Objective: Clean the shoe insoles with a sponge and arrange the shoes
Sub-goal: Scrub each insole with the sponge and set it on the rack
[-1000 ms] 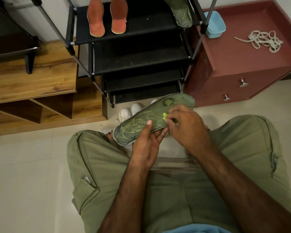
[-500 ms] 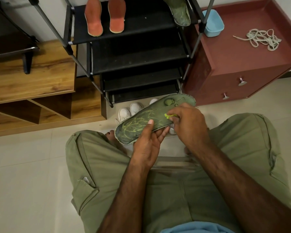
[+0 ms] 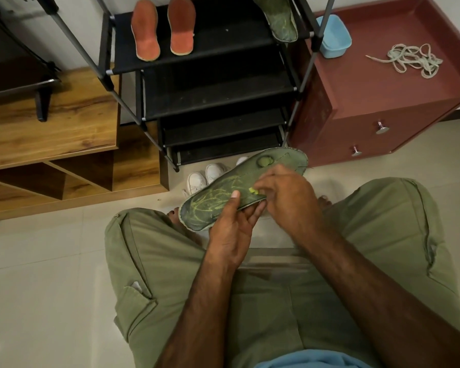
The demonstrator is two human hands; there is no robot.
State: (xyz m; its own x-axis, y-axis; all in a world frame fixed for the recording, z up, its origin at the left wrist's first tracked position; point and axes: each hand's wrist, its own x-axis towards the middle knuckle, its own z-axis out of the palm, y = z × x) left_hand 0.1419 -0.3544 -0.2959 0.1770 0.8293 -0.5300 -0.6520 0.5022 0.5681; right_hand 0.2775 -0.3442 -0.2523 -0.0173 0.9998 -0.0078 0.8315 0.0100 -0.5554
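Two hands at work, left hand point(image 3: 231, 229) and right hand point(image 3: 290, 197), both on one held insole point(image 3: 210, 208). One yellow-green scrap point(image 3: 253, 191) sits in the right hand's pinch. Green insoles, two: the second green insole point(image 3: 283, 22) lies far beyond the grip. Orange insoles point(image 3: 145, 33), two, beyond-left. White shoes point(image 3: 196, 181) just behind the grip: two clear, a third only a sliver. Far right: one blue tub point(image 3: 332, 35), one laces tangle point(image 3: 412, 59), two drawer knobs point(image 3: 380, 128).

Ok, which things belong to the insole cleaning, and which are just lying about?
Job: green insole in left hand; yellow sponge in right hand; orange insoles, second green insole on shoe rack; white shoes.
Lying about: blue tub, laces, red cabinet, wooden unit.
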